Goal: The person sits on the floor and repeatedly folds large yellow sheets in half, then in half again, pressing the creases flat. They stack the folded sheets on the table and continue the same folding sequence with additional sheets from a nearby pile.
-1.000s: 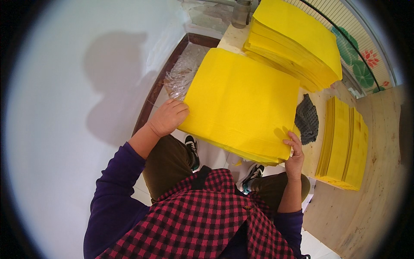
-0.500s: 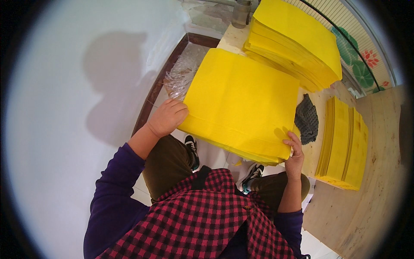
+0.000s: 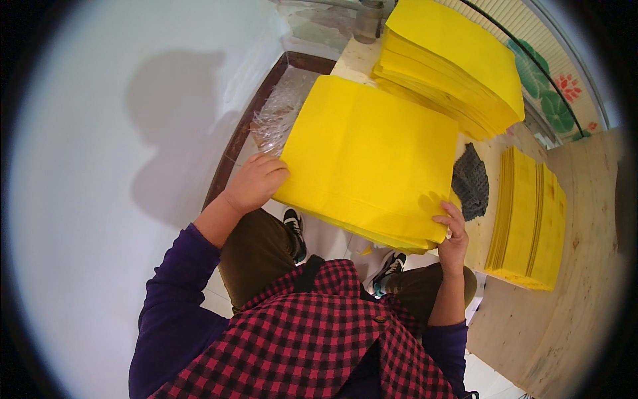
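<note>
In front of me lies a stack of yellow felt-like sheets [image 3: 372, 156], its near edge jutting out over my knees. My left hand [image 3: 256, 181] is closed on the near left corner, fingers folded together at the edge. At the near right corner my right hand [image 3: 453, 238] grips the edge, its fingertips resting on the top and the thumb mostly hidden. The top sheet looks flat with a faint line along its near side. Slightly uneven layers show below it at the near edge.
A taller pile of yellow sheets [image 3: 452, 56] stands behind on the wooden table [image 3: 355, 61]. To the right are a dark grey textured cloth [image 3: 472, 183] and upright bundled yellow sheets [image 3: 528, 223]. A bottle [image 3: 369, 23] stands at the back; clear plastic [image 3: 274, 120] lies at left.
</note>
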The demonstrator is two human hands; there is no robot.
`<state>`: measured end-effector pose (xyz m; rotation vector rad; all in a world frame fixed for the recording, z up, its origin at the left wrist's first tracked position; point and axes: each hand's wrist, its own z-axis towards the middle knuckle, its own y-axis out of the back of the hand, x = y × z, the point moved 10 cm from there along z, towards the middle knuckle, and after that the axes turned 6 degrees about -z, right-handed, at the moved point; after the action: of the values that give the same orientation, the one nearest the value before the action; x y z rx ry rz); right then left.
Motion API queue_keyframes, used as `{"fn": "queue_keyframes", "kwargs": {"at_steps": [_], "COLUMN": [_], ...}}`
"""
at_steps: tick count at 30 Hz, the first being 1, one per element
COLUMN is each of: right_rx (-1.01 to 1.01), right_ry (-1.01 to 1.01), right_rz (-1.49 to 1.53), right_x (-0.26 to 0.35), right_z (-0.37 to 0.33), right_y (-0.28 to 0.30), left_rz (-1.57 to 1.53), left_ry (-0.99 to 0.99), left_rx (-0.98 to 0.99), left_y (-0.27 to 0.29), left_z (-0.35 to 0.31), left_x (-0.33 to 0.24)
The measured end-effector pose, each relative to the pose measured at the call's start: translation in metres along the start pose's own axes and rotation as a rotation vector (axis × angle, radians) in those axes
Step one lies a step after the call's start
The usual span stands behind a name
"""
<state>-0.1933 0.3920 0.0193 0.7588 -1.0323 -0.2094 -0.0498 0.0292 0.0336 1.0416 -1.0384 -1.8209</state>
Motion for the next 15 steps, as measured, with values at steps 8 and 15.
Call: {"fn": "queue_keyframes", "kwargs": {"at_steps": [8,15], "right_rx": [0.033,0.031], "right_ry": [-0.059,-0.178], "right_rz": [0.157,0.149], "right_x": [-0.005,-0.006], "right_z": [0.003,0.014], "right_y": [-0.004,-0.001], "left_rz": [-0.239,-0.270], "left_ry": [0.143,0.132], "left_rx": [-0.023,0.109], "left_y": [0.016,0.000], "left_z": [-0.011,0.021], "left_x": [-0.013,-0.044]}}
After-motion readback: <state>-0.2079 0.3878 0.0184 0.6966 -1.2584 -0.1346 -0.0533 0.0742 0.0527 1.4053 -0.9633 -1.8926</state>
